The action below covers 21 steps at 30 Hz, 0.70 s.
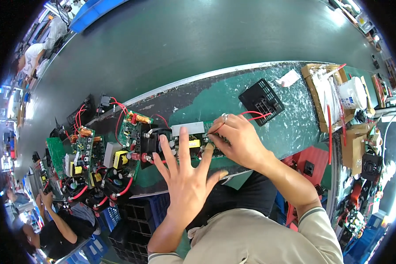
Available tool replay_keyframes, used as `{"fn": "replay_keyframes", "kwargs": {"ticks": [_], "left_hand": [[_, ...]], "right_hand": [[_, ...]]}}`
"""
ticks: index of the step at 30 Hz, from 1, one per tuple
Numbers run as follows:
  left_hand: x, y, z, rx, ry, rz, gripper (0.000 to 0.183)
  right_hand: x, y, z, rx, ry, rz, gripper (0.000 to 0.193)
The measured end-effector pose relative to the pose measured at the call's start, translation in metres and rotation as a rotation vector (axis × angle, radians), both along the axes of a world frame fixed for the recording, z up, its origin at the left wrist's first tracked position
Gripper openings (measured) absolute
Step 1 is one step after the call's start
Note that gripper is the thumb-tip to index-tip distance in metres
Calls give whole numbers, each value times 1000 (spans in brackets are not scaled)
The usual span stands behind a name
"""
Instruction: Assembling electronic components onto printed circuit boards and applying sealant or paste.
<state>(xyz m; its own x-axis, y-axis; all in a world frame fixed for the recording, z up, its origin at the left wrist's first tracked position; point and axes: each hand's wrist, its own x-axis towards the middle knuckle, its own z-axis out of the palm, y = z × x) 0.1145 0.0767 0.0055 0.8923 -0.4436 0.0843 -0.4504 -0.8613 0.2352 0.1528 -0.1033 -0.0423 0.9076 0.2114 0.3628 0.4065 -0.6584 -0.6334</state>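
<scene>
In front of me on the bench lies a green circuit board (pixel 222 152) with a light grey heat sink (pixel 193 128), a yellow-wrapped part (pixel 193 144) and black parts at its left end. My left hand (pixel 185 182) is spread over the board, fingers stretched apart, tips resting on or near its parts. My right hand (pixel 238 140) is bent over the board's right half, thumb and fingers pinched around a thin red wire. Red wires (pixel 255 115) run from beneath that hand to a black vented panel (pixel 262 102). The wire's end is hard to make out.
Several similar boards (pixel 92 154) with red cables crowd the bench's left. To the right stand a cardboard box (pixel 317 94), a white tub (pixel 353 93) and red sticks (pixel 329 134). A scrap of white paper (pixel 288 78) lies beyond the panel. A co-worker (pixel 59 229) sits at lower left.
</scene>
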Motion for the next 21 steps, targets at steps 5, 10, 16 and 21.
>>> {"fn": "replay_keyframes", "kwargs": {"ticks": [5, 10, 16, 21], "left_hand": [[9, -7, 8, 47, 50, -26, 61], [19, -11, 9, 99, 85, -61, 61], [30, -6, 10, 122, 128, -95, 62], [33, -5, 11, 119, 159, -128, 62]], "right_hand": [[1, 2, -7, -32, 7, -8, 13], [1, 4, -10, -35, 20, 3, 15], [1, 5, -7, -153, -12, 20, 21], [1, 4, -5, -207, -19, 46, 23]]}}
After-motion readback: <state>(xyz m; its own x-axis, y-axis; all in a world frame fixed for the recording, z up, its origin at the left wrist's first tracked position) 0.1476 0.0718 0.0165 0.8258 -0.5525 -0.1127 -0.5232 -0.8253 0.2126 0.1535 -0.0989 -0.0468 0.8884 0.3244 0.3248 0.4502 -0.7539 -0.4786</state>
